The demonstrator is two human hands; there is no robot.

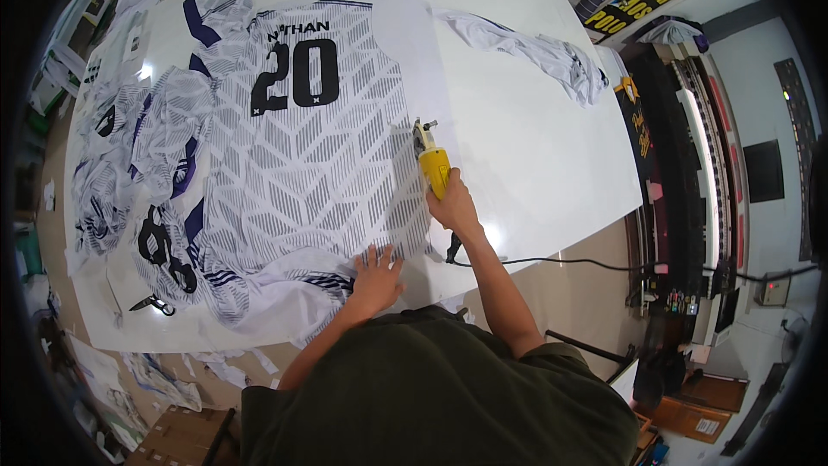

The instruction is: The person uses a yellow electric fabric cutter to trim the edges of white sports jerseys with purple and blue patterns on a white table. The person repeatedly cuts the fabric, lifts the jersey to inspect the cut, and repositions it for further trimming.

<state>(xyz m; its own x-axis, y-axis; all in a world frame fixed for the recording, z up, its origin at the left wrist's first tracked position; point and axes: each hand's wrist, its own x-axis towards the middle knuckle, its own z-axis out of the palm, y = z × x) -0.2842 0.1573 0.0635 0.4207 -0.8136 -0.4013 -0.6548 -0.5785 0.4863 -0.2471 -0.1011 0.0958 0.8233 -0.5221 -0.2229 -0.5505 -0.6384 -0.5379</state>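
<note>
We see the patterned jersey panel (302, 160) spread left of centre on the table (535, 173), the yellow cutter (435, 171) at its right edge. The right hand (454, 204) grips the cutter; the left hand (376, 281) lies flat, fingers spread, at the near edge. With that hand well apart from the cutter's head, we think the cloth could ripple and pull the cut astray. The black cord (561, 261), trailing right, might snag and tug.

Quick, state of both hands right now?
Left hand: open, resting on the patterned fabric.
Right hand: closed, holding the yellow handheld cutter.
</note>
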